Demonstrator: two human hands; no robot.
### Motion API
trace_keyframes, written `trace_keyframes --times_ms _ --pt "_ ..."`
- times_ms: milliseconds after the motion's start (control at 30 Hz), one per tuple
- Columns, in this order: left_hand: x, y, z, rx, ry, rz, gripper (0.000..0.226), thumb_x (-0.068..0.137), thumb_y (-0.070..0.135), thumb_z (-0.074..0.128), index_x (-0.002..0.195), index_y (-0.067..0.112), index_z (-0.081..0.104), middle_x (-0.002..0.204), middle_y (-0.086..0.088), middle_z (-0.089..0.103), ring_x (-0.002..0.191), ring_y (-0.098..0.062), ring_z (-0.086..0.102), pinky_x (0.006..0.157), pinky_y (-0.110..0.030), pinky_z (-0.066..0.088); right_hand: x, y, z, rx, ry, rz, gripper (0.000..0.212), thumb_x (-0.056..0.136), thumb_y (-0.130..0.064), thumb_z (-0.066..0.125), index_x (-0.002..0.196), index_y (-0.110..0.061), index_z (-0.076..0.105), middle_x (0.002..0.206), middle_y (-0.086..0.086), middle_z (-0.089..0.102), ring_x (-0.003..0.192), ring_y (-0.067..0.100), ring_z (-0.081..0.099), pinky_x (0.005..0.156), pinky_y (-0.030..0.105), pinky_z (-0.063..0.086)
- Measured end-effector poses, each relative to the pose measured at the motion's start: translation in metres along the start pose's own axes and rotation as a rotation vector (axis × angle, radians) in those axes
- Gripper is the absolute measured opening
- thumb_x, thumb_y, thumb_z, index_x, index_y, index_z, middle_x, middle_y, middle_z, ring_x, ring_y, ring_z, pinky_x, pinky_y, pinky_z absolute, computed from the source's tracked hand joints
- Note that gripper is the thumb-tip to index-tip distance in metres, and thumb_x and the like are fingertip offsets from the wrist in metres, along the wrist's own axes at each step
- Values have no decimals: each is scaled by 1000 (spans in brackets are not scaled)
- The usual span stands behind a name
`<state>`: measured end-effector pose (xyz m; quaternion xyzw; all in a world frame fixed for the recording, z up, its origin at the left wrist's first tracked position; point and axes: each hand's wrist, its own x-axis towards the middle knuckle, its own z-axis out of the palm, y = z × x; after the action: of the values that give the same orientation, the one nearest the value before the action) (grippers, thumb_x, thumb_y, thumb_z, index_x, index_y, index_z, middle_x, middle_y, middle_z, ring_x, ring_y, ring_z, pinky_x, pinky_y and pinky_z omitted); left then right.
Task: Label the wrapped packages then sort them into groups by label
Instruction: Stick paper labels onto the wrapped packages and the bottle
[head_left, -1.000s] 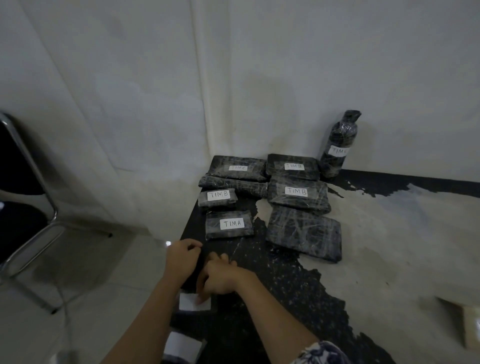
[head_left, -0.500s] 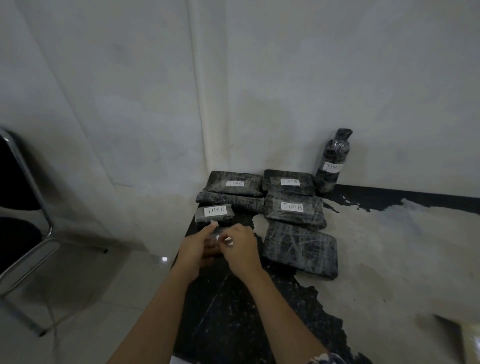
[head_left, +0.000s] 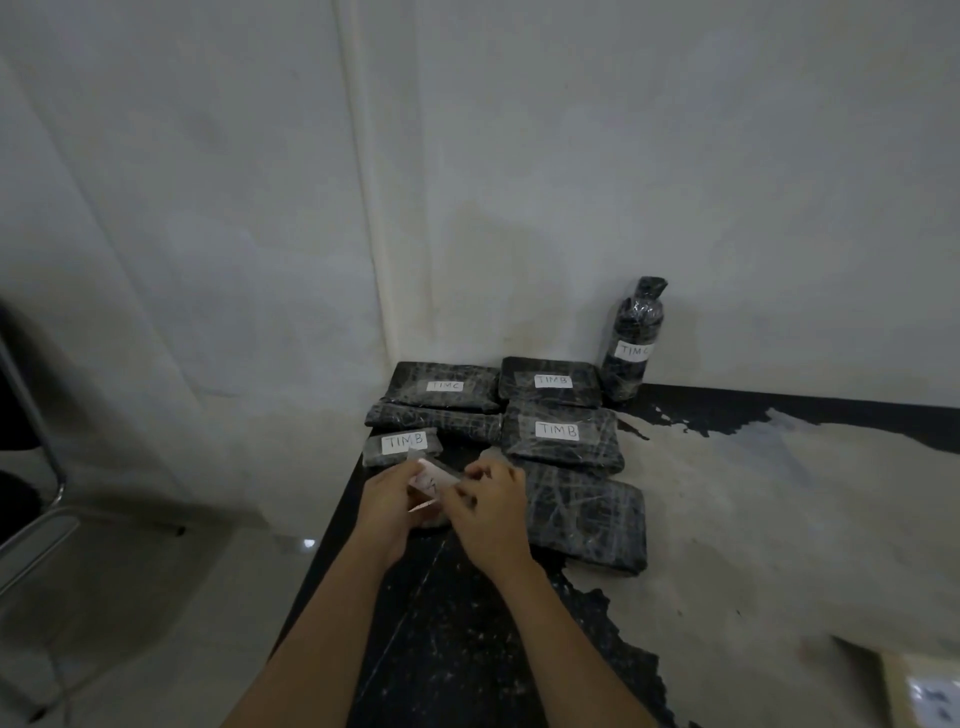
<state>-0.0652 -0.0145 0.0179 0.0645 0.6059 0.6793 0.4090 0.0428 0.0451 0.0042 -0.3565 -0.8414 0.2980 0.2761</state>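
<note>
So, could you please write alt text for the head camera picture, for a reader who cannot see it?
Two hands, left and right, hold a small white label together above a black table in a room corner. Behind them lie flat black wrapped packages, three labelled TIM B and one TIM C. A wrapped bottle stands by the wall.

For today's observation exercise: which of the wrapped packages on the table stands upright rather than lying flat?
The bottle-shaped package against the wall at the back right, labelled TIM C. It alone stands upright; the other packages lie flat.
</note>
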Motion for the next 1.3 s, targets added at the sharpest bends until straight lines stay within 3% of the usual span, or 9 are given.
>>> trace_keyframes --times_ms 133,267,533,633,800,900,1033,1200,1300 --pt "0 1 6 6 -5 8 13 91 13 52 94 5 62 89 -17 66 81 -27 63 64 -35 52 7 -1 -4 138 -23 129 22 89 -23 61 86 -4 72 104 7 58 81 -1 43 71 0 34" --pt "-1 0 12 92 -49 59 13 84 0 57 86 8 67 90 -16 70 78 -25 64 65 -34 52 9 0 -5 253 -51 205 13 87 -19 63 85 -9 72 91 9 66 73 8 54 57 1 36" --pt "1 1 29 521 -144 181 22 91 8 51 90 24 67 92 5 65 86 -12 61 66 -28 55 11 10 -21 146 -75 87 61 89 -16 58 143 -25 32 133 4 36 120 19 38 100 31 42" --pt "-1 1 35 587 -197 167 22 91 8 52 104 19 66 99 0 65 89 -15 62 61 -22 55 12 20 -29 170 -65 61 28 89 -7 56 116 -10 58 107 4 49 98 20 50 75 1 36" --pt "-5 -2 48 621 -226 135 32 87 0 54 115 10 62 101 -8 63 85 -18 60 66 -30 56 12 39 -45 277 16 190 7 86 -12 63 86 -10 70 75 -7 61 67 4 52 59 6 39" --pt "-7 -4 60 643 -243 161 28 85 -3 55 110 9 63 96 -9 63 76 -14 60 54 -19 50 10 48 -52 474 34 312 10 88 -11 62 84 -10 72 74 -2 65 65 5 56 59 9 43" --pt "-4 -6 77 806 -296 229 32 84 -4 55 111 10 67 107 -15 64 87 -22 61 71 -30 51 6 55 -61 548 68 391 15 87 -10 59 82 -20 69 78 -3 68 72 9 60 66 23 48" --pt "3 -15 94 975 -287 297 36 85 5 61 120 12 63 116 -12 59 102 -25 60 80 -33 53 3 66 -69 420 188 456 19 90 -16 53 79 -15 68 76 1 66 71 14 58 62 24 44" --pt "5 -28 103 895 -142 259 32 80 14 71 111 8 64 105 -5 60 95 -18 60 79 -28 52 -1 77 -63 39 322 552 22 90 -23 52 80 -16 70 98 5 63 96 25 52 85 37 38"
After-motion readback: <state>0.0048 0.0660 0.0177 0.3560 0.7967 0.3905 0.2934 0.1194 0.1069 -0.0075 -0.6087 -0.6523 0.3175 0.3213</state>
